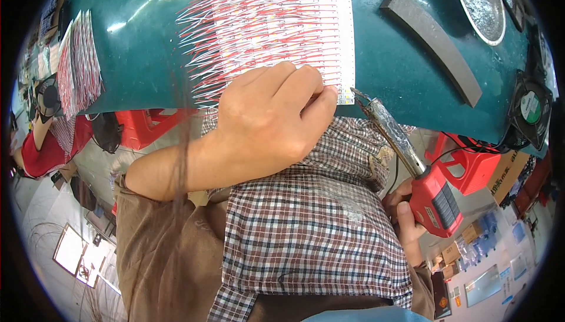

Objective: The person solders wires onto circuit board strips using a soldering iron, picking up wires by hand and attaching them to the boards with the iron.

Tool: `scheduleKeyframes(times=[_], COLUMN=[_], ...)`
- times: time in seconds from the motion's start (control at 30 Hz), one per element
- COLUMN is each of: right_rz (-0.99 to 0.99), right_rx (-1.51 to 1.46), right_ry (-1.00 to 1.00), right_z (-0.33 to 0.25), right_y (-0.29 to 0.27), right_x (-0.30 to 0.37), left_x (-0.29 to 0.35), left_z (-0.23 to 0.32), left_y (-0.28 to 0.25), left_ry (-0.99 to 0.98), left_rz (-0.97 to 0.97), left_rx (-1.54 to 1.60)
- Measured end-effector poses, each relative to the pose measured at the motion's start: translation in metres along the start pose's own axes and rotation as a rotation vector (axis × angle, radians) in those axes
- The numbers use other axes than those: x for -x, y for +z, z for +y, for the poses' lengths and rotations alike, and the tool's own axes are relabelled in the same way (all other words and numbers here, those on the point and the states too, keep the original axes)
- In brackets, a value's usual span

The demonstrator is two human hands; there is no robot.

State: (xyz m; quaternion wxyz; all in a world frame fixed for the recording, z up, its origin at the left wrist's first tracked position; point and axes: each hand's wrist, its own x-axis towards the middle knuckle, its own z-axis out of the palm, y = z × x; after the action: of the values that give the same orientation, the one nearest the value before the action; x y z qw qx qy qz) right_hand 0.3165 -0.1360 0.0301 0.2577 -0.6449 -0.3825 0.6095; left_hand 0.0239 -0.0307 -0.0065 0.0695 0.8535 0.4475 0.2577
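A white panel of circuit strips lies on the green table, with red and white wires fanning out past its left edge. Over its near edge, my left hand is closed, thumb and fingers pinched by the near right corner. What the pinch holds, if anything, is hidden behind the fingers. Low on the right, my right hand grips the red handle of a soldering iron. Its metal barrel slants up and left, and the dark tip is just right of the panel's near corner.
A curved dark grey bar lies right of the panel, with a metal dish of shiny bits beyond. A fan stands at the right edge. Another wire bundle lies left, near a person in red. Red stools stand below.
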Motion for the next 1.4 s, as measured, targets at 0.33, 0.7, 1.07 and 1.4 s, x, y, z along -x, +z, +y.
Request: scheduleKeyframes(times=[0.33,0.7,1.07,1.4], right_rz=[0.042,-0.142,-0.015,0.021], right_rx=[0.011,0.027,-0.089,-0.075], right_ry=[0.004,-0.160,-0.033,-0.139], right_z=[0.001,-0.004,0.001,-0.019], right_y=[0.004,-0.001,0.005,0.015], right_x=[0.001,-0.008,-0.004,-0.005], left_x=[0.003,0.003,0.001,-0.014], left_z=[0.005,0.005,0.005,-0.042], left_y=[-0.002,0.001,-0.002,-0.048], left_ry=[-0.035,-0.026,-0.018,-0.236], left_rz=[-0.001,0.006,-0.021,0.068], left_rx=[0.030,-0.001,-0.013,-0.121])
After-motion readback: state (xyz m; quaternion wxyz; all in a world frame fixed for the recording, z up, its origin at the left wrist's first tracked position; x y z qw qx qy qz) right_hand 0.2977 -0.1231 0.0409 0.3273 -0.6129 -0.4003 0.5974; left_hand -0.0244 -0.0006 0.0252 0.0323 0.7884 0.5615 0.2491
